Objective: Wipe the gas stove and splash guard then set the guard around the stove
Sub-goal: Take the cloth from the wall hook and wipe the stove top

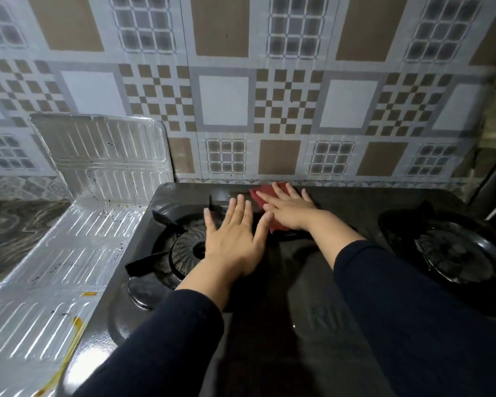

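The right hand lies flat with straight fingers on a red cloth, pressing it to the back middle of the black gas stove. The left hand rests flat and spread on the stove top just beside it, by the left burner. The splash guard, silver and speckled with stains, lies on the desk against the stove's left side, its end panel leaning upright on the tiled wall.
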A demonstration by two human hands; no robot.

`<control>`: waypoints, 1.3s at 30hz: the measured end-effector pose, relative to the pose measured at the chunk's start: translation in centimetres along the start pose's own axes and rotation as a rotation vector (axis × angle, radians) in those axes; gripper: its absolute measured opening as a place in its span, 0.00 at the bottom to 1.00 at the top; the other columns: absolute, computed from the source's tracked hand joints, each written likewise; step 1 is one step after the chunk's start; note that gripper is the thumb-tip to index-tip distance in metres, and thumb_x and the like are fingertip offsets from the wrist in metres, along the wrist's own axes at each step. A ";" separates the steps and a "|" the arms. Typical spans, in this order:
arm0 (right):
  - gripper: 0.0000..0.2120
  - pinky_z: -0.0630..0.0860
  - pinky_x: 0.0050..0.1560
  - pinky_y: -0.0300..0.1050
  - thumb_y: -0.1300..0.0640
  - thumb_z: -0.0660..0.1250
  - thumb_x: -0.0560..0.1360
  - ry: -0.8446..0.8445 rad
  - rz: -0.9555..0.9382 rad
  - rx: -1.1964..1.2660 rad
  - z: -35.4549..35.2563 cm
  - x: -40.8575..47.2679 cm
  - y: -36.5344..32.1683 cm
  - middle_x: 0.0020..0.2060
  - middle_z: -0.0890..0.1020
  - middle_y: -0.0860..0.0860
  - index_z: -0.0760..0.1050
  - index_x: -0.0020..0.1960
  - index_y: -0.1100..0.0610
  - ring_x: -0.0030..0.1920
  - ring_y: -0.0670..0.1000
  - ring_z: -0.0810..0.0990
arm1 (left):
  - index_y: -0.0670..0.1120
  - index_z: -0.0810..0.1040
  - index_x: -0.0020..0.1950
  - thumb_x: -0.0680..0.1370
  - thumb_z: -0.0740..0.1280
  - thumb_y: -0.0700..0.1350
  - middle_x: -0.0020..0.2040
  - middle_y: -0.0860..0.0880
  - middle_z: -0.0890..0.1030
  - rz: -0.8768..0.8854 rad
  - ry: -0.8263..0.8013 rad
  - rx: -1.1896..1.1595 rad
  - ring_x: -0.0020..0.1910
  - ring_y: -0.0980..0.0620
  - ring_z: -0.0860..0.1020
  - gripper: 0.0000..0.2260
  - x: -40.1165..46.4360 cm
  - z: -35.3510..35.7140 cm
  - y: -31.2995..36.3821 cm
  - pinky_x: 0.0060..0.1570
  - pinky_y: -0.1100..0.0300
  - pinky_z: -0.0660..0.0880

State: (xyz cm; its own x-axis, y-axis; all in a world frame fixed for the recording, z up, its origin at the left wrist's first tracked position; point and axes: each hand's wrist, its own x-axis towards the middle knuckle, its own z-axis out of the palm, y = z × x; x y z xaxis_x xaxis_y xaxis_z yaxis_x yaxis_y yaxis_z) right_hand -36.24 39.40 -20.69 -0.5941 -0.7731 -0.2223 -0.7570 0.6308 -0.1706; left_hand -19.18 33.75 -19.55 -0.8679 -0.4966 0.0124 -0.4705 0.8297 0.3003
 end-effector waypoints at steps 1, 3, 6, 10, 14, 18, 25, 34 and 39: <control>0.22 0.33 0.73 0.60 0.40 0.41 0.80 -0.010 0.002 0.001 0.0 -0.2 0.1 0.77 0.39 0.46 0.43 0.74 0.33 0.76 0.55 0.35 | 0.48 0.44 0.78 0.78 0.37 0.63 0.79 0.52 0.40 -0.028 0.028 0.003 0.76 0.57 0.37 0.32 0.1 -0.3 -1.0 0.72 0.42 0.31; 0.22 0.31 0.72 0.61 0.40 0.40 0.80 -0.021 0.014 -0.008 0.1 -0.1 -0.1 0.77 0.38 0.45 0.42 0.73 0.32 0.76 0.54 0.33 | 0.47 0.45 0.78 0.78 0.38 0.62 0.79 0.52 0.41 -0.084 0.070 0.012 0.76 0.57 0.38 0.32 0.2 -1.0 -3.3 0.72 0.43 0.32; 0.21 0.30 0.71 0.63 0.40 0.40 0.80 -0.041 0.005 -0.013 -0.3 0.7 -0.9 0.76 0.37 0.45 0.41 0.73 0.31 0.76 0.54 0.33 | 0.47 0.45 0.78 0.78 0.38 0.62 0.79 0.52 0.41 -0.156 0.093 0.071 0.76 0.57 0.38 0.32 0.1 -2.3 -7.0 0.73 0.44 0.33; 0.21 0.29 0.70 0.64 0.40 0.40 0.80 -0.049 -0.024 -0.015 -0.9 2.3 -2.1 0.77 0.38 0.45 0.41 0.73 0.31 0.76 0.54 0.34 | 0.47 0.43 0.78 0.78 0.38 0.63 0.79 0.51 0.40 -0.252 0.067 0.138 0.76 0.56 0.38 0.33 -0.2 -3.5 -11.5 0.73 0.42 0.34; 0.21 0.28 0.69 0.64 0.40 0.41 0.80 -0.096 -0.067 0.021 -1.5 4.5 -3.1 0.77 0.39 0.44 0.42 0.72 0.29 0.76 0.54 0.34 | 0.48 0.38 0.77 0.77 0.39 0.64 0.78 0.51 0.38 -0.253 0.043 0.105 0.76 0.56 0.37 0.33 -0.4 -3.3 -12.5 0.72 0.40 0.33; 0.20 0.28 0.67 0.65 0.41 0.42 0.81 -0.154 -0.140 0.019 -2.1 7.6 -4.8 0.77 0.42 0.44 0.44 0.71 0.29 0.76 0.54 0.35 | 0.48 0.37 0.77 0.77 0.39 0.65 0.78 0.51 0.36 -0.258 0.077 0.085 0.76 0.57 0.35 0.34 -0.2 -2.8 -12.4 0.71 0.40 0.31; 0.23 0.43 0.73 0.53 0.56 0.51 0.83 -0.316 -0.372 0.195 -3.1 12.0 -11.7 0.78 0.50 0.47 0.54 0.75 0.41 0.77 0.53 0.47 | 0.46 0.37 0.77 0.74 0.36 0.67 0.78 0.50 0.37 -0.246 0.145 0.134 0.75 0.56 0.34 0.37 0.1 -2.4 -12.5 0.69 0.41 0.28; 0.26 0.43 0.74 0.49 0.70 0.52 0.79 -0.332 -0.561 0.271 -2.6 14.4 -15.8 0.77 0.52 0.48 0.67 0.71 0.50 0.77 0.52 0.47 | 0.47 0.39 0.78 0.75 0.38 0.66 0.78 0.51 0.39 -0.270 0.139 0.126 0.75 0.57 0.34 0.37 0.3 -2.6 -12.5 0.70 0.40 0.30; 0.28 0.46 0.74 0.46 0.75 0.54 0.73 -0.275 -0.516 0.419 -2.3 13.5 -12.6 0.76 0.61 0.48 0.79 0.59 0.50 0.76 0.53 0.55 | 0.47 0.40 0.78 0.77 0.40 0.65 0.79 0.51 0.40 -0.276 0.131 0.153 0.76 0.57 0.36 0.34 0.3 -2.7 -12.4 0.70 0.40 0.29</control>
State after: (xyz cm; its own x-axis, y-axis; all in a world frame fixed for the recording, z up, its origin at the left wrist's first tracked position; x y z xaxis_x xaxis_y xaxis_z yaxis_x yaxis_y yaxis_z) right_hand -35.30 20.87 -19.32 -0.0573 -0.9695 -0.2383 -0.7216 0.2052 -0.6612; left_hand -13.17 22.59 -20.74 -0.6817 -0.7277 0.0757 -0.7115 0.6834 0.1634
